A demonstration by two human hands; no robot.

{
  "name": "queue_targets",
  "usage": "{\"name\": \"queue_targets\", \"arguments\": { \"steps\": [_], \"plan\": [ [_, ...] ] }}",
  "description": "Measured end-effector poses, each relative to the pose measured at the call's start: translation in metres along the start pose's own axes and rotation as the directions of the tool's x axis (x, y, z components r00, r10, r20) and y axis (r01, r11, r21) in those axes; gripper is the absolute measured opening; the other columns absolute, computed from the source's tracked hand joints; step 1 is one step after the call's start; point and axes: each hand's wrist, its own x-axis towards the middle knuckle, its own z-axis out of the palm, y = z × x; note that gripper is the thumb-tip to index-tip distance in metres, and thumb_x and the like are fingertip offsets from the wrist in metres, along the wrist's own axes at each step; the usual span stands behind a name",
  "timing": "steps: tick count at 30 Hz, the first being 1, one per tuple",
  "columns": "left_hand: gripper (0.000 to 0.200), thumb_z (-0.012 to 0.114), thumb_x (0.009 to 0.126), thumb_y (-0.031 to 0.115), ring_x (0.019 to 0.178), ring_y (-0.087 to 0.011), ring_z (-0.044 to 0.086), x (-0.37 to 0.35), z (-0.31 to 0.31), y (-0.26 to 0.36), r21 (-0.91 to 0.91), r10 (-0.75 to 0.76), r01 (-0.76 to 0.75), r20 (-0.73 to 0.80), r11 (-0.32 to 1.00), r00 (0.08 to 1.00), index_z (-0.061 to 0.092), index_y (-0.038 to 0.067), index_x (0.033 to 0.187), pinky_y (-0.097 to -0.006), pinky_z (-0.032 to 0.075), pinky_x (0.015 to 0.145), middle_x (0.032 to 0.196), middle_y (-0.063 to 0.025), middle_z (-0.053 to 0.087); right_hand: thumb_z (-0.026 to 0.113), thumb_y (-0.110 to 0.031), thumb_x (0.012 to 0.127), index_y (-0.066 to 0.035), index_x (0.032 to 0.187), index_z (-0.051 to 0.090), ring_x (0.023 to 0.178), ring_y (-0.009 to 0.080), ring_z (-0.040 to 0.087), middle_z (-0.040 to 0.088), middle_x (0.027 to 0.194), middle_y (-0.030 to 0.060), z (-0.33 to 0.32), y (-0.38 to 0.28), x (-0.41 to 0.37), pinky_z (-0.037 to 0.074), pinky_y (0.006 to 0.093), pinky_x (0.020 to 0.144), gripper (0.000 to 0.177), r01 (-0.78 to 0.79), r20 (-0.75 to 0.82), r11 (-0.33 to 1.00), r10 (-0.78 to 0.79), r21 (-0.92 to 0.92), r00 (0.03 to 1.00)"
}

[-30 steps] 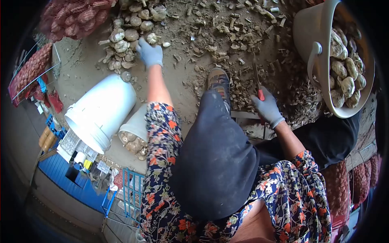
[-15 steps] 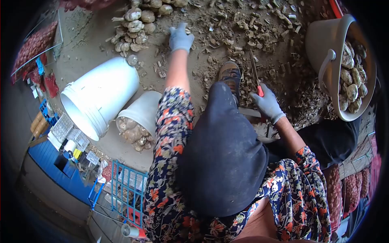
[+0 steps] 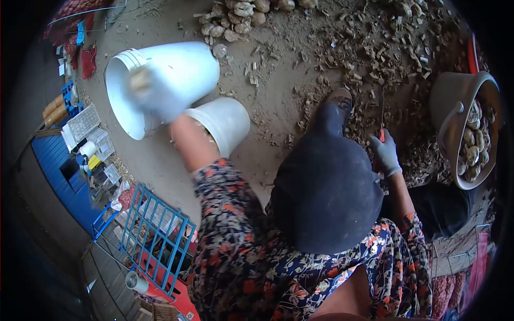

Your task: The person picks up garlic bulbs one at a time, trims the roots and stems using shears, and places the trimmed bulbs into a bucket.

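My left hand, in a grey glove and smeared by motion, is over the mouth of the large white bucket, which lies on its side. A pale yellowish garlic bulb, blurred, shows at its fingers. Just below is a smaller white bucket, also tipped over, its mouth partly hidden by my forearm. My right hand, gloved too, is closed around the red handle of a long thin-bladed knife. The blade points away from me over the littered ground.
A pile of garlic bulbs lies at the top. Dry stalk and skin scraps cover the dirt floor. On the right stands a beige bucket holding several bulbs. A blue metal rack is at lower left.
My left hand has swung from beside the garlic pile back to the large bucket's mouth, carrying a bulb. My right hand still holds the knife. The view has shifted.
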Motion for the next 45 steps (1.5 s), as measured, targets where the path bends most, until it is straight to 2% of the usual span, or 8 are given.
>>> {"name": "queue_targets", "arguments": {
  "steps": [3,7,12,13,16,24,29,45],
  "plan": [
    [0.024,0.068,0.075,0.012,0.074,-0.0221,0.062,0.065,-0.049,0.026,-0.104,-0.161,0.148,-0.125,0.984,0.979,0.062,-0.001,0.094,-0.0327,0.053,0.068,0.09,-0.0123,0.065,0.063,-0.031,0.078,0.002,0.1,0.053,0.088,0.0419,0.058,0.061,0.091,0.0252,0.001,-0.009,0.002,0.046,0.0425,0.076,0.041,-0.027,0.039,1.0,0.027,-0.001,0.999],
    [0.026,0.067,0.075,0.013,0.078,-0.0291,0.061,0.06,-0.01,0.02,0.316,0.482,-0.499,0.136,0.807,0.866,0.061,-0.004,0.094,-0.0368,0.051,0.073,0.09,-0.0161,0.064,0.062,-0.03,0.078,0.002,0.098,0.052,0.086,0.0423,0.057,0.059,0.088,0.0254,0.004,-0.025,-0.002,0.046,0.0426,0.075,0.039,0.012,0.039,0.997,-0.01,-0.073,0.999],
    [0.018,0.064,0.083,0.016,0.082,-0.022,0.063,-0.067,0.161,-0.001,0.243,-0.16,0.009,0.609,0.97,0.777,0.062,0.005,0.098,-0.0334,0.052,0.071,0.09,-0.0107,0.066,0.061,-0.031,0.078,0.001,0.097,0.052,0.088,0.0431,0.058,0.06,0.09,0.0258,0.0,-0.043,-0.011,0.045,0.044,0.076,0.038,-0.057,0.046,0.998,0.058,-0.028,0.997],
    [0.034,0.069,0.079,0.009,0.074,-0.0206,0.061,-0.077,0.179,-0.007,0.147,-0.467,0.605,0.782,0.783,0.414,0.057,0.011,0.111,-0.0337,0.05,0.054,0.092,-0.0057,0.064,0.061,-0.031,0.078,0.001,0.096,0.052,0.089,0.043,0.057,0.06,0.09,0.0258,0.0,-0.042,-0.01,0.045,0.0443,0.077,0.039,-0.06,0.039,0.998,0.061,-0.033,0.997],
    [0.058,0.074,0.072,0.003,0.067,-0.018,0.057,-0.11,0.225,-0.024,0.326,-0.763,0.814,0.614,0.481,0.205,0.046,0.014,0.122,-0.0312,0.043,0.042,0.094,-0.004,0.061,0.061,-0.033,0.078,0.002,0.097,0.052,0.09,0.0433,0.057,0.06,0.092,0.026,-0.003,-0.039,-0.009,0.045,0.0449,0.078,0.04,-0.113,0.021,0.992,0.114,-0.061,0.993],
    [0.043,0.07,0.076,0.005,0.071,-0.0133,0.059,-0.161,0.143,0.026,0.194,-0.401,0.943,0.913,0.271,-0.073,0.05,0.01,0.114,-0.0212,0.04,0.046,0.096,-0.008,0.062,0.064,-0.03,0.078,-0.001,0.101,0.051,0.092,0.0453,0.057,0.06,0.093,0.0268,0.007,-0.068,0.0,0.045,0.047,0.077,0.04,-0.039,0.032,0.997,0.041,-0.063,0.999],
    [0.058,0.069,0.069,-0.008,0.097,-0.0155,0.059,-0.183,0.098,0.103,-0.175,0.052,0.972,0.984,0.156,0.169,0.05,0.008,0.122,-0.0283,0.05,0.086,0.107,-0.0034,0.059,0.058,-0.022,0.084,-0.003,0.098,0.048,0.088,0.0433,0.058,0.06,0.087,0.0256,0.015,-0.112,0.002,0.045,0.0493,0.072,0.026,0.227,0.145,0.942,-0.196,-0.245,0.97],
    [0.066,0.081,0.063,0.01,0.091,-0.0153,0.062,-0.176,0.077,0.226,-0.389,0.345,0.568,0.919,0.726,0.19,0.051,-0.003,0.119,-0.029,0.052,0.081,0.101,-0.0101,0.064,0.058,-0.046,0.083,-0.005,0.109,0.046,0.089,0.0343,0.062,0.06,0.093,0.0174,-0.027,-0.134,-0.009,0.045,0.0462,0.082,0.05,0.39,0.038,0.706,-0.459,-0.59,0.888]
  ]
}}
